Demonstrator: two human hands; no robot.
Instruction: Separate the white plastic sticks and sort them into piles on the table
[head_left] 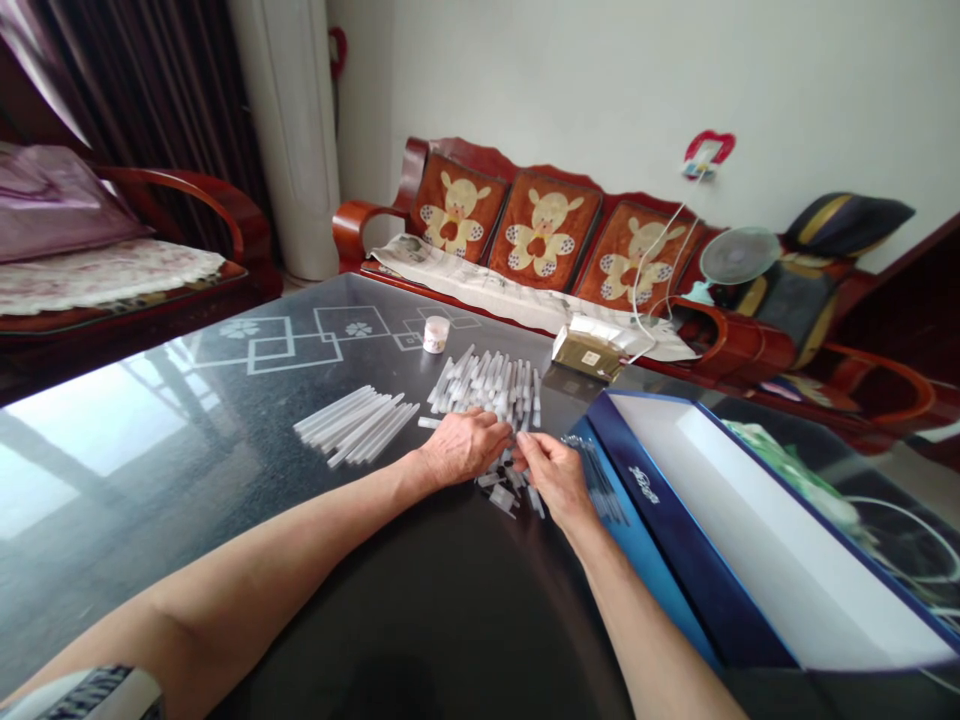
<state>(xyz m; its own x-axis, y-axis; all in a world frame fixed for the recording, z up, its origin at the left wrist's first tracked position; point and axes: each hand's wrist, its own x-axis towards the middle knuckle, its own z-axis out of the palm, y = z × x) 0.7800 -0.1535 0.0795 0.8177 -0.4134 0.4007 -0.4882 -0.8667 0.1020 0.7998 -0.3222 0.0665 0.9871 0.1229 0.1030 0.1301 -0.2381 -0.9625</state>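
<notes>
White slender tubes, glossy dark tabletop, left hand, right hand, fingers curled, grip contents unclear

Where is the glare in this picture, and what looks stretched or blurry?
Head view: window glare washes over the left of the table; head view: the box looks stretched towards the lower right; head view: the small pieces look soft, their detail unclear.

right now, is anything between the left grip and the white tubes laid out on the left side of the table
One small white piece lies on the tabletop beside the left grip, toward the white tubes. Nothing else visible stands between them.
</notes>
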